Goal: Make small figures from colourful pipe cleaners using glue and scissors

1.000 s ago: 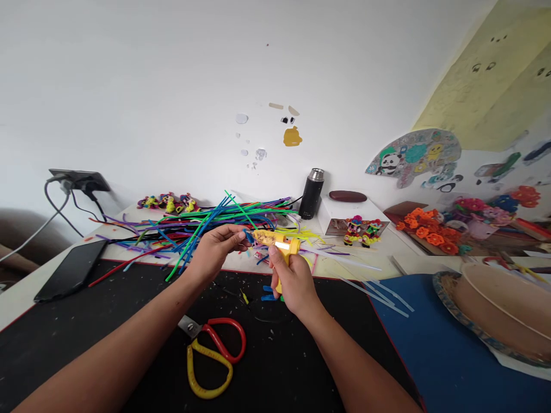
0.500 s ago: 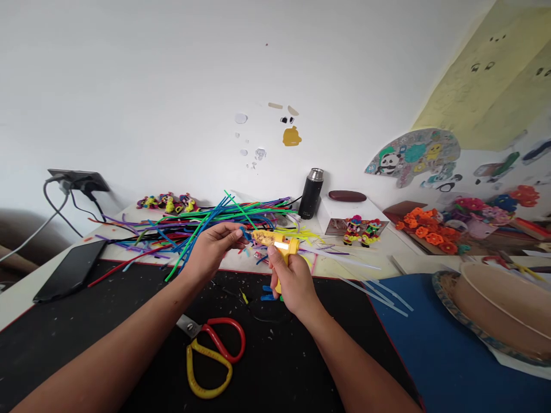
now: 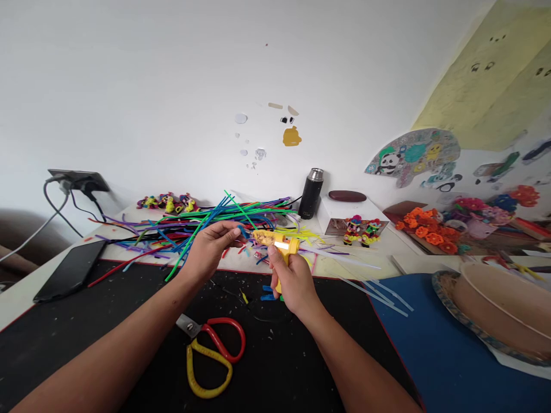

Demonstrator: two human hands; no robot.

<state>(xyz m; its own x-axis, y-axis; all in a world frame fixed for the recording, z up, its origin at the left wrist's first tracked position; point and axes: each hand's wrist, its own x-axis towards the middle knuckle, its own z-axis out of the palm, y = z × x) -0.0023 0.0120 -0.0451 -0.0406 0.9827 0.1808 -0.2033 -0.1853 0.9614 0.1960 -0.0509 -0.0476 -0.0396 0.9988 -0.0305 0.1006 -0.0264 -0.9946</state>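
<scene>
Head view: the left hand [image 3: 215, 246] is closed at the fingertips, pinching a small blue piece [image 3: 242, 232] over the far edge of the black mat [image 3: 275, 373]. The right hand [image 3: 296, 281] is wrapped around the handle of a yellow glue gun [image 3: 275, 240], thumb along its side, nozzle aimed left at the blue piece — whether the tip touches it or sits just beside it, I cannot tell. The gun's front is stained brown. Under the right hand, partly hidden by it, blue clips [image 3: 267, 297] lie on the mat. Nearer the person, between the forearms, lie scissors [image 3: 215, 350] with one red and one yellow handle. Behind the hands spreads a loose heap of pipe cleaners [image 3: 206, 222], green, blue, purple, red and yellow among them. A phone [image 3: 71, 269] lies left of the heap; small figures [image 3: 167, 202] sit at its back, by the wall. To the right, a black flask [image 3: 310, 196] stands beside a white box [image 3: 340, 209] topped by a dark red case [image 3: 347, 196], with two more figures [image 3: 361, 230] in front. Clear sticks [image 3: 373, 296] lie partly on the blue mat [image 3: 413, 338] — a bowl [image 3: 503, 304] stands further right.
</scene>
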